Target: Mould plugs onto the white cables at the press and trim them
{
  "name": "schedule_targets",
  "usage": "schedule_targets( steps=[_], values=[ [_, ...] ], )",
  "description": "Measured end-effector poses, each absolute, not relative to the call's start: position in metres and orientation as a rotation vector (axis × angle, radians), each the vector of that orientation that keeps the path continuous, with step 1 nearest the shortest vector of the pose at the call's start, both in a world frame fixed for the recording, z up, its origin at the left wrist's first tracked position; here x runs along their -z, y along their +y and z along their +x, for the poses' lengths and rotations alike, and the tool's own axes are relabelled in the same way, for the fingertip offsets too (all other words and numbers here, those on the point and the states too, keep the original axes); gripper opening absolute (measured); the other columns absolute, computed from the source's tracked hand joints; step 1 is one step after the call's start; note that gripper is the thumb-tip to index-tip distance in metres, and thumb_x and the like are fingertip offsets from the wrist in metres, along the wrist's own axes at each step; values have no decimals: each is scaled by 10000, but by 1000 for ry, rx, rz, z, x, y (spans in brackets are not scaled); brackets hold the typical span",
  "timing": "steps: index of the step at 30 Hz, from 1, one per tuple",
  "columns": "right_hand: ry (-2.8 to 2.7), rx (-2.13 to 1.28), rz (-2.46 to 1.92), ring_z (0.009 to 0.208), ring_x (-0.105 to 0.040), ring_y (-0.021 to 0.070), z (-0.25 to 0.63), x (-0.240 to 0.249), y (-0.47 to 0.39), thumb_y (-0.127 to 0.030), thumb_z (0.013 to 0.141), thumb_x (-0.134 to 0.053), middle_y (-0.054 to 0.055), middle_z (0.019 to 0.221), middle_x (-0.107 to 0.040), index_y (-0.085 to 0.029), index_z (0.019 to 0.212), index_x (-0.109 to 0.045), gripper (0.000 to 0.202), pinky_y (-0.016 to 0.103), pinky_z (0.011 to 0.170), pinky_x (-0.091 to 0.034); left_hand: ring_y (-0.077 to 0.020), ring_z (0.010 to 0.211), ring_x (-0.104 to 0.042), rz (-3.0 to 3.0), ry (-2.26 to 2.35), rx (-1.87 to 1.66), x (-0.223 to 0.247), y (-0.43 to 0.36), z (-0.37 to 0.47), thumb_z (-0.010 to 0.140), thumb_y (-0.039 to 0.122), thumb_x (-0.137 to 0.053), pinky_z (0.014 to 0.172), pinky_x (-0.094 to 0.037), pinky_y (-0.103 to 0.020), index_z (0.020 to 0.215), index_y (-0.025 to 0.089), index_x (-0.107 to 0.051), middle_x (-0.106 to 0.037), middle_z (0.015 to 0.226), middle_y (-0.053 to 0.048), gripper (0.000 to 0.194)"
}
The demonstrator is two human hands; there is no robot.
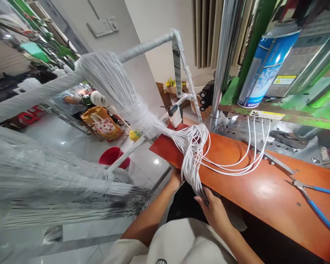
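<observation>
A thick bundle of white cables (194,146) lies over the edge of an orange work board (250,187), its loose end hanging towards my lap. My right hand (215,209) is closed around the hanging end, thumb and fingers against the strands. Under the board's near edge, just left of the bundle, is my left hand (176,177); its fingers are hidden there. Several single cables (231,170) loop from the bundle to the right, up to the machine's metal bed (231,124). Blue-handled pliers (305,190) lie opened on the board at the right.
A wrapped rack bar (145,47) carries a plastic-wrapped cable bundle (112,84) at upper left. More wrapped cables (57,183) hang at left. A blue spray can (269,62) stands on the green machine ledge. A red bucket (110,156) and a person's arm (69,99) appear beyond.
</observation>
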State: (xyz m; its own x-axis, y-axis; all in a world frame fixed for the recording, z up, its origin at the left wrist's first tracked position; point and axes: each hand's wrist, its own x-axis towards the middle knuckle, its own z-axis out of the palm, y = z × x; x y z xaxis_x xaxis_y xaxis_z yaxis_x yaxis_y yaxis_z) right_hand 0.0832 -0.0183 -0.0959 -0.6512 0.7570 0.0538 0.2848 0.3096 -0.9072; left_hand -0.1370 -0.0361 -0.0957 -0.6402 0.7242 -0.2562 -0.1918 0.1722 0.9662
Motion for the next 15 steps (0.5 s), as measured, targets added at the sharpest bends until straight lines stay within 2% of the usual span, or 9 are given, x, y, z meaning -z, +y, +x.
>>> schedule_targets(
  steps=[3,6,9,12,15],
  values=[
    [-2037,-1478,-891,705,-638,197,77,86,-8,-611,1015,-523,62,759,-675,-191,871,-661,465,324,732,-558,-146,530,-556,578,1792,-1589,94,-60,-146,856,597,-702,551,-467,-285,679,116,-676,-637,581,-57,513],
    [-1950,-1678,-846,739,-663,187,91,74,-5,-607,1031,-499,67,793,-686,-180,903,-666,476,294,724,-565,-163,626,-605,634,1894,-1657,85,-81,-158,908,652,-648,645,-511,-293,739,130,-691,-664,659,-55,551],
    [-1877,-1834,-818,799,-690,197,96,71,-9,-624,1026,-502,88,875,-712,-164,985,-678,495,307,750,-582,-165,708,-629,685,1976,-1739,67,-90,-162,969,629,-600,725,-527,-290,825,142,-713,-688,743,-50,520],
    [-1856,-1869,-819,719,-615,161,91,75,-13,-653,957,-614,53,828,-668,-160,993,-681,499,268,669,-533,-165,730,-648,828,2051,-1827,38,-84,-155,1025,558,-556,743,-542,-286,882,148,-735,-703,776,-52,469],
    [-1880,-1780,-879,651,-513,130,91,76,-17,-651,919,-668,15,737,-594,-160,907,-686,491,236,592,-445,-169,755,-672,1074,1998,-1862,4,-70,-137,1063,452,-528,750,-553,-285,922,158,-740,-716,810,-57,388]
  ],
)
